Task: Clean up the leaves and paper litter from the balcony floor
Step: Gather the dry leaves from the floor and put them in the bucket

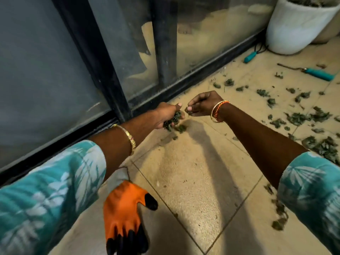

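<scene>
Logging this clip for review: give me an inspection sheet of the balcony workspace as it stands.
Surface: beige tiled floor, dusty, shadowed by the arms.
Job's things: dried leaves scattered over the tiles at right; a bunch of leaves in the left hand; no paper litter seen.
Clutter: orange work glove with black fingertips lying on the floor near the camera; two teal-handled tools near the pot.
Hands: left hand grips the bunch; right hand pinches a leaf scrap beside it.
Cables: dark cord by the pot, end hidden.
Surroundings: black-framed sliding glass door; white planter pot in the corner.
</scene>
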Available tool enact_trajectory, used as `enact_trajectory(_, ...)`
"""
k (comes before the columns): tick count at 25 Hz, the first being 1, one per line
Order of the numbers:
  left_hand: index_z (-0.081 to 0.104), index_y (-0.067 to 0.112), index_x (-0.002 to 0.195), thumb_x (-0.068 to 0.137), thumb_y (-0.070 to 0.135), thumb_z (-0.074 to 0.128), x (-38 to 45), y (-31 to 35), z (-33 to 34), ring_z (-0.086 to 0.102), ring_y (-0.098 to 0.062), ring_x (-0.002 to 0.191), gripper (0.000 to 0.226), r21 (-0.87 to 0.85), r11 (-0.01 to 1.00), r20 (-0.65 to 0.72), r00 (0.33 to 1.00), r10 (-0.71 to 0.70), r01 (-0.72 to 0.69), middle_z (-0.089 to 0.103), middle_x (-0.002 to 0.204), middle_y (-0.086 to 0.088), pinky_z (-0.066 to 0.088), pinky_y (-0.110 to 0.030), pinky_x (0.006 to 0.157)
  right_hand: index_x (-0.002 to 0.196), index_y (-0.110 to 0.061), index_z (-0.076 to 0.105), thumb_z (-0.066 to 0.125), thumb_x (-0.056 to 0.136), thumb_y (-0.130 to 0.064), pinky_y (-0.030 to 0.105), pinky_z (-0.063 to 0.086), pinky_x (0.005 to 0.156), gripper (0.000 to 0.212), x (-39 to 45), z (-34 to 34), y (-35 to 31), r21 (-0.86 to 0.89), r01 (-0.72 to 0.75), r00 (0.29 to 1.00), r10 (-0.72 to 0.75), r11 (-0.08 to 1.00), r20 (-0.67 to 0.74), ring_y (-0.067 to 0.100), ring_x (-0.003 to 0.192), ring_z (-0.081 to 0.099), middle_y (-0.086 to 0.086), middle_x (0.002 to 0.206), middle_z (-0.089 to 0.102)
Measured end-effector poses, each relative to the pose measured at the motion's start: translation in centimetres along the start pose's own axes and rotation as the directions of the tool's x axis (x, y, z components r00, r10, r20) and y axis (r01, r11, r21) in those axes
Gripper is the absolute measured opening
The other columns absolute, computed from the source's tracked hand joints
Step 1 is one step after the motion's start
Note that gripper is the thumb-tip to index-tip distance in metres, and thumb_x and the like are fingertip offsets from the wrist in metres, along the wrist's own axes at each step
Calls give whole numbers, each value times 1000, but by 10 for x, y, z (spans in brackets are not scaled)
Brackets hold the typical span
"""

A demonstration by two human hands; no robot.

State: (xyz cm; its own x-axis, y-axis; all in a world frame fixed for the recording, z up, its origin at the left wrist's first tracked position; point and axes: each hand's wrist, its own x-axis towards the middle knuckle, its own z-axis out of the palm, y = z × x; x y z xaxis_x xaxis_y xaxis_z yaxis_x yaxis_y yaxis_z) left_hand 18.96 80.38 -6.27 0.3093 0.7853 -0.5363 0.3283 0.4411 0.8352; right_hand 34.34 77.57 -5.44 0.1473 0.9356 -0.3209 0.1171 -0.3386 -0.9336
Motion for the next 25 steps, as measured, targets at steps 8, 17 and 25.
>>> enact_trajectory(8,60,14,87,96,40,53,20,-29,-14,51,-10,40,28,-24,998,-8,999,-53,53,58,70,-5,37,-16,36,71,-7,52,60,81,14,22,56,54,25,6,52,25,282,-35,991,70,959,-116,19,64,62,11,68,60)
enact_trajectory(17,55,13,82,92,24,53,30,-59,-40,45,-9,39,15,66,987,-73,987,-142,146,58,68,-3,29,-13,32,142,-22,35,73,75,-41,42,29,111,80,18,59,82,-789,172,985,-97,589,142,32,138,24,11,152,24)
enact_trajectory(25,64,9,85,90,23,49,49,-86,-33,48,-18,45,21,39,980,-44,980,-192,194,62,78,-12,34,-20,39,103,-5,68,44,84,6,35,47,82,32,12,87,135,-888,331,865,-478,320,150,33,103,55,18,105,64)
